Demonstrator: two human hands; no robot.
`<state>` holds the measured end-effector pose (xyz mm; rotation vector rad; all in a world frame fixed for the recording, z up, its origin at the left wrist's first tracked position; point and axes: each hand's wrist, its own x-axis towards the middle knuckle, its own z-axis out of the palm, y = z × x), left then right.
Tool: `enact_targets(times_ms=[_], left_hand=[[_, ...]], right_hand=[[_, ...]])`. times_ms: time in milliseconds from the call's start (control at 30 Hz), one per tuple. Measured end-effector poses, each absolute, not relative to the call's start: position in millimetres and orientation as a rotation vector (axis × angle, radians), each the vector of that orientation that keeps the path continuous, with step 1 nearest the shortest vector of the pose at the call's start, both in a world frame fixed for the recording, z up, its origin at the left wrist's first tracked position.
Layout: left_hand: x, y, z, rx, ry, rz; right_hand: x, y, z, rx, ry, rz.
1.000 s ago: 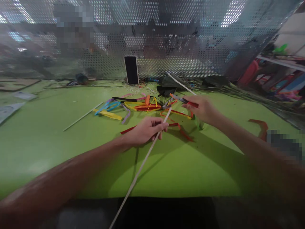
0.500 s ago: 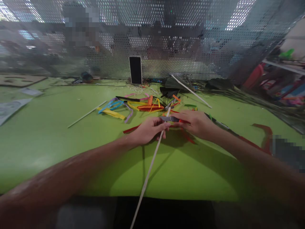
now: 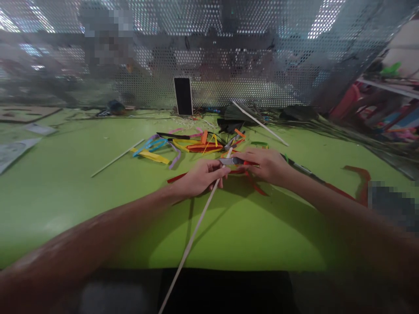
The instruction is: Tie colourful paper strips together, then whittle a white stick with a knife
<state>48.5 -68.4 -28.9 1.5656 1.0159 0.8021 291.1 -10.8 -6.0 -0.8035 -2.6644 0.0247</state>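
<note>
My left hand [image 3: 204,176] is closed around a long pale thin stick [image 3: 193,242], pinching it near its upper end between thumb and fingers. The stick slants down towards me, past the table's front edge. In my right hand [image 3: 266,165] is a knife [image 3: 231,161] with a flat grey blade and some red at its handle, which my fingers partly hide. Its blade lies across the stick close to the tip, just above my left thumb. Under and beside both hands are red strips [image 3: 176,177].
On the green table [image 3: 81,209], coloured strips [image 3: 152,155] lie beyond my hands. A thin stick [image 3: 118,158] lies left, another pale stick [image 3: 262,124] at the back right. A phone [image 3: 183,96] leans upright against the perforated screen [image 3: 216,65]. Paper sheets [image 3: 16,150] lie far left.
The lower end of the stick has swung left. Both hands have shifted slightly left in the view, which has itself moved a little; the knife stays against the stick.
</note>
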Motion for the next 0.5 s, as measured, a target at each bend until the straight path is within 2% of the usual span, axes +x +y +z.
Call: enact_targets(times_ms=[500], left_hand=[[47.5, -69.1, -22.9, 1.529, 1.027, 0.789]], right_hand=[[290.0, -7.2, -12.0, -0.821, -2.671, -0.061]])
